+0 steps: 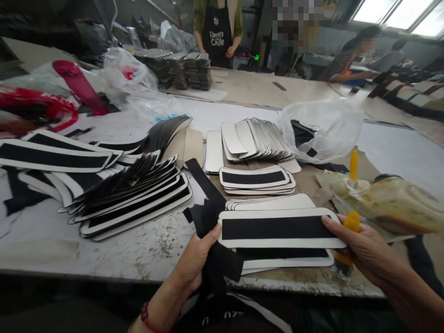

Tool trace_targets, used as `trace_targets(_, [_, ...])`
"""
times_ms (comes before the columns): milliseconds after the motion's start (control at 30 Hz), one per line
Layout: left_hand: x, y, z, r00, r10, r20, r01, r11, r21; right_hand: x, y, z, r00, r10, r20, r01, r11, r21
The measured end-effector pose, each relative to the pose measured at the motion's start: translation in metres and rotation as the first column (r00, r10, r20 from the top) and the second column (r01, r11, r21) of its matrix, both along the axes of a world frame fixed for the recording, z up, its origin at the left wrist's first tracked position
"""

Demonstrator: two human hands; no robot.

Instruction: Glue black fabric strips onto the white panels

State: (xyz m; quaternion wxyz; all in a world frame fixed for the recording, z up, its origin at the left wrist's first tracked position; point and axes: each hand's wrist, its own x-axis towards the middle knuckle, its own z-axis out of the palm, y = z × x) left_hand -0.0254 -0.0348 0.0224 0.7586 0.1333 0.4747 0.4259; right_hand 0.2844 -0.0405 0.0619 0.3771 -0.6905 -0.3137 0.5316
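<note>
Both of my hands hold one long white panel with a black strip [274,227] along its middle, level above the table's near edge. My left hand [192,256] pinches its left end, thumb on top. Black fabric strips [222,261] hang and lie beside that hand. My right hand [360,240] grips the other end, thumb over the black strip. A yellow-handled brush [352,221] shows partly behind the right hand; whether the fingers hold it too I cannot tell. Beneath the held panel lies another black-striped panel [282,254], with plain white panels [298,201] just behind.
Fanned black-and-white panels [138,208] cover the left. White panels [260,138] and a small striped stack [255,178] lie mid-table. At right are a second yellow-handled brush [354,166], a yellowish plastic bag [398,203] and a clear bag [326,125]. People stand or sit beyond.
</note>
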Motion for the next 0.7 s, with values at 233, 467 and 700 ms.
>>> trace_targets(233, [0.002,-0.006,0.002,0.987,0.008,-0.163,-0.002,0.999,0.035,-0.009,-0.012,-0.001,0.999,0.025,-0.041,-0.023,0.999,0.048])
trace_targets(467, [0.009,-0.005,0.004,0.967,-0.005,-0.253,-0.01,0.998,-0.056,-0.005,-0.026,-0.015,0.997,0.068,-0.036,-0.064,0.992,0.105])
trace_targets(700, [0.019,-0.013,0.001,0.915,0.049,-0.4,-0.037,0.999,0.038,0.005,-0.03,-0.018,0.967,0.04,0.251,-0.059,0.996,0.069])
